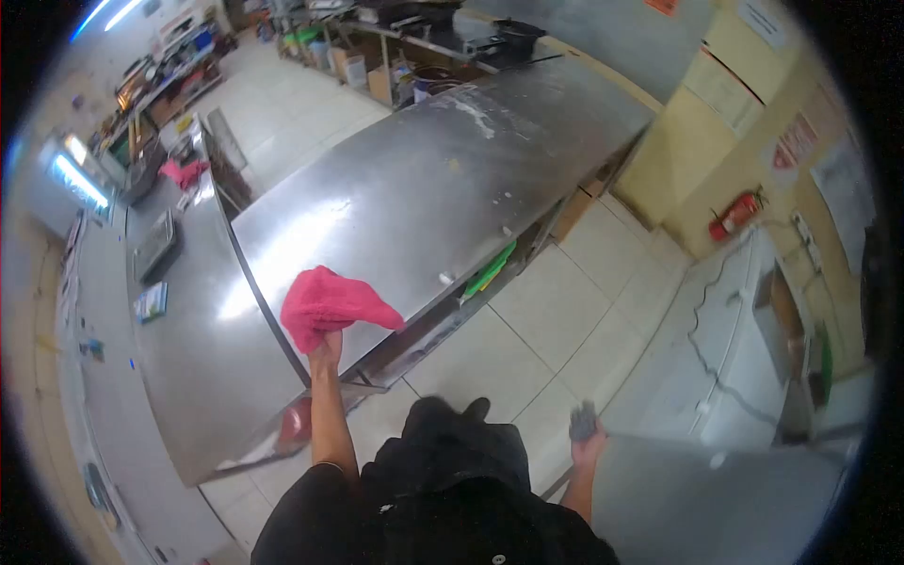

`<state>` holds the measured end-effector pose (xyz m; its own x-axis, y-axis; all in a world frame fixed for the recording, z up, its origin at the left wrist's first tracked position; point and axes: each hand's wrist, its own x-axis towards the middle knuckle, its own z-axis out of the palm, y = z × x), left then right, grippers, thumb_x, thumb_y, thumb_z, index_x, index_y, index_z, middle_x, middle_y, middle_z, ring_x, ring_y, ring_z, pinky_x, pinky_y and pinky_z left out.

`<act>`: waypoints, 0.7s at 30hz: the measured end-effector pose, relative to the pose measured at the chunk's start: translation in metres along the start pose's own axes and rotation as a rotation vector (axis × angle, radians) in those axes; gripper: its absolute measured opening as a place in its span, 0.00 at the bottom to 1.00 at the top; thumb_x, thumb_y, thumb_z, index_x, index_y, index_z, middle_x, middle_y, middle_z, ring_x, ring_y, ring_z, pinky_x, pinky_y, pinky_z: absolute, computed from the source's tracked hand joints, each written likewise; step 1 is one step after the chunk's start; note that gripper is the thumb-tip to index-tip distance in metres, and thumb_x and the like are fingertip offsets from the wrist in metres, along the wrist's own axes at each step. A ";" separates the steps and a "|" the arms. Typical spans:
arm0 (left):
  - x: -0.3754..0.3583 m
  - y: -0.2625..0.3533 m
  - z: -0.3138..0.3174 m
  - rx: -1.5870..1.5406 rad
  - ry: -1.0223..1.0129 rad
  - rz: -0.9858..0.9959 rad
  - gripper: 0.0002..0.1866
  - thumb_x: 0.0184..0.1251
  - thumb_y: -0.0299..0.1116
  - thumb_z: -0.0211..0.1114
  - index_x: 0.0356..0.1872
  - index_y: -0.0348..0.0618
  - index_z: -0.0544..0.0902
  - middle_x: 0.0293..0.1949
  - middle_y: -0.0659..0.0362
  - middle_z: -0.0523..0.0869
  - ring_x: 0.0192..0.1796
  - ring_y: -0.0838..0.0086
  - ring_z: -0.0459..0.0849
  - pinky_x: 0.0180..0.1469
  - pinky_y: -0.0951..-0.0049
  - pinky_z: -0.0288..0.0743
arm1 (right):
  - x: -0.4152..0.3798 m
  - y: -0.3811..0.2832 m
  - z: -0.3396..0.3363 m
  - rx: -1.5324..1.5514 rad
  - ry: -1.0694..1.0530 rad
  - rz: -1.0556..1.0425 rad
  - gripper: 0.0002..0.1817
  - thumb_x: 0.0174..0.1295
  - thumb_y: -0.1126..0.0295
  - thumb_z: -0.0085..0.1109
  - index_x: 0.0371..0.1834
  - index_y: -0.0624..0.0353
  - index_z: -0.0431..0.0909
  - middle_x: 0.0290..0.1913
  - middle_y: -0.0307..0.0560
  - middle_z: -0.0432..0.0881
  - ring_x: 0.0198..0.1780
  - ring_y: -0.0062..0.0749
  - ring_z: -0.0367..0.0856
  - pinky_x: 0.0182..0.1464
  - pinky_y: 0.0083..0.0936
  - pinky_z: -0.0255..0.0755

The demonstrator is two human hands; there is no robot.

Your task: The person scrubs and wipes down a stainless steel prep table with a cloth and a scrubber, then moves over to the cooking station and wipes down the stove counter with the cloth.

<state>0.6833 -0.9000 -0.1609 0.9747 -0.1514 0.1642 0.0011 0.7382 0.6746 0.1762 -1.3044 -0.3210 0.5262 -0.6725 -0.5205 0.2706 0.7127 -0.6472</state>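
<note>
I see the red cloth point(331, 307) bunched up at the near edge of the long steel worktop point(424, 188), close to that worktop's near left corner, where a second steel counter point(188, 377) butts against it. My left hand point(326, 350) comes up from below with the fingers closed on the underside of the cloth — most of the hand is hidden by the fabric, so I only see the heel of it and the wrist. The cloth hangs partly over the edge, one flap pointing right.

My right hand point(586, 435) is well apart from the cloth, low on the right, above the pale tiled floor point(556, 320). Its fingers are wrapped round a small dark grey object point(583, 420) — too blurred for me to say what it is.

Farther out, a green item point(490, 271) lies on the shelf under the worktop's near edge. On the side counter to the left sit a flat dark tray point(155, 247) and, near its far end, another pinkish cloth point(185, 172). A red fire extinguisher point(736, 215) hangs on the yellow wall at the right, and a white appliance point(744, 348) stands below it
</note>
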 end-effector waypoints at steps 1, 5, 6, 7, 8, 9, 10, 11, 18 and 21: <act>-0.003 -0.008 -0.006 -0.143 -0.008 -0.012 0.28 0.81 0.51 0.57 0.71 0.43 0.72 0.69 0.57 0.78 0.69 0.63 0.77 0.71 0.56 0.72 | 0.048 -0.025 0.056 -0.131 -0.058 -0.014 0.28 0.79 0.52 0.44 0.78 0.48 0.70 0.71 0.32 0.79 0.67 0.29 0.78 0.55 0.28 0.72; -0.009 -0.038 -0.071 0.118 0.081 -0.038 0.26 0.80 0.51 0.59 0.70 0.48 0.74 0.65 0.59 0.80 0.65 0.66 0.78 0.67 0.57 0.73 | 0.235 -0.068 0.285 -0.552 -0.211 -0.337 0.20 0.74 0.68 0.59 0.67 0.59 0.75 0.64 0.45 0.80 0.63 0.33 0.79 0.63 0.28 0.72; -0.011 -0.048 -0.079 0.211 0.126 -0.046 0.26 0.80 0.51 0.59 0.70 0.48 0.74 0.65 0.59 0.80 0.65 0.66 0.78 0.67 0.57 0.73 | 0.272 -0.058 0.342 -0.685 -0.311 -0.465 0.22 0.71 0.68 0.64 0.67 0.58 0.76 0.64 0.43 0.78 0.65 0.32 0.75 0.67 0.30 0.70; -0.011 -0.059 -0.086 0.347 0.172 -0.069 0.26 0.80 0.51 0.59 0.70 0.48 0.74 0.65 0.59 0.79 0.66 0.66 0.77 0.67 0.57 0.73 | 0.285 -0.046 0.404 -0.863 -0.429 -0.530 0.21 0.71 0.70 0.64 0.66 0.58 0.77 0.64 0.45 0.78 0.67 0.34 0.74 0.68 0.32 0.69; -0.010 -0.074 -0.091 0.500 0.213 -0.095 0.26 0.80 0.51 0.59 0.70 0.48 0.74 0.65 0.58 0.79 0.66 0.66 0.77 0.67 0.57 0.72 | 0.294 -0.031 0.460 -1.034 -0.548 -0.598 0.21 0.70 0.71 0.63 0.66 0.58 0.78 0.64 0.48 0.78 0.68 0.36 0.74 0.70 0.33 0.68; -0.008 -0.093 -0.093 0.680 0.246 -0.122 0.26 0.80 0.51 0.59 0.70 0.48 0.74 0.66 0.58 0.79 0.66 0.66 0.77 0.67 0.57 0.72 | 0.324 -0.003 0.495 -1.247 -0.679 -0.807 0.20 0.69 0.73 0.63 0.64 0.57 0.79 0.65 0.50 0.78 0.67 0.41 0.75 0.70 0.36 0.69; -0.008 -0.117 -0.095 0.876 0.274 -0.150 0.26 0.80 0.51 0.59 0.70 0.48 0.74 0.66 0.58 0.79 0.66 0.66 0.76 0.67 0.56 0.72 | 0.348 0.026 0.516 -1.455 -0.813 -1.014 0.20 0.68 0.74 0.63 0.63 0.55 0.80 0.65 0.52 0.78 0.67 0.46 0.76 0.70 0.40 0.69; -0.004 -0.144 -0.092 1.088 0.295 -0.167 0.27 0.80 0.51 0.59 0.70 0.48 0.74 0.66 0.58 0.78 0.66 0.65 0.76 0.67 0.56 0.71 | 0.365 0.056 0.525 -1.527 -0.950 -1.008 0.19 0.67 0.74 0.63 0.62 0.54 0.81 0.65 0.55 0.77 0.67 0.51 0.76 0.70 0.42 0.70; 0.016 -0.293 -0.042 1.930 0.486 -0.310 0.27 0.79 0.52 0.58 0.70 0.49 0.74 0.67 0.57 0.76 0.67 0.64 0.74 0.68 0.55 0.69 | 0.557 0.093 0.673 -1.594 -1.072 -1.004 0.15 0.67 0.78 0.58 0.55 0.56 0.84 0.57 0.59 0.81 0.59 0.57 0.79 0.63 0.47 0.73; 0.031 -0.315 -0.030 2.015 0.568 -0.370 0.27 0.79 0.52 0.58 0.70 0.49 0.74 0.67 0.57 0.76 0.67 0.64 0.73 0.68 0.55 0.68 | 0.570 0.099 0.685 -1.671 -1.016 -1.004 0.16 0.63 0.79 0.60 0.53 0.56 0.85 0.56 0.59 0.82 0.59 0.55 0.80 0.64 0.45 0.74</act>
<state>0.7195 -1.1180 -0.3900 0.9306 0.3633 -0.0448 0.3567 -0.8725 0.3340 1.0553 -1.4807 -0.2999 0.9702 0.0971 0.2220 0.1952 -0.8561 -0.4786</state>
